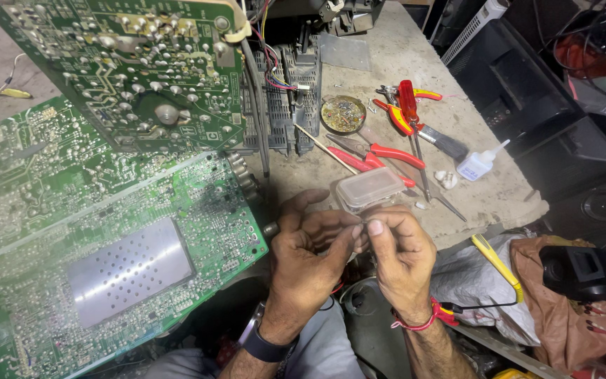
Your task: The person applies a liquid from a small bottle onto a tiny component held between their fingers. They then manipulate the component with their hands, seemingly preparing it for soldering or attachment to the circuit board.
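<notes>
Component (pixel 362 222) pinched between both hands' fingertips (pixel 375 227)

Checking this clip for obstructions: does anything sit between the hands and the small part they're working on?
Nothing visible. The left hand and right hand already pinch the tiny part between their fingertips; the clear plastic box lies just beyond.

Left hand (pixel 310 249) and right hand (pixel 398 245) meet, fingertips pinched together.

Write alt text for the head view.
Left hand and right hand pinch a tiny part together over a cluttered workbench. Green circuit boards lie left; a clear plastic box, red pliers and a glue bottle lie beyond.
</notes>
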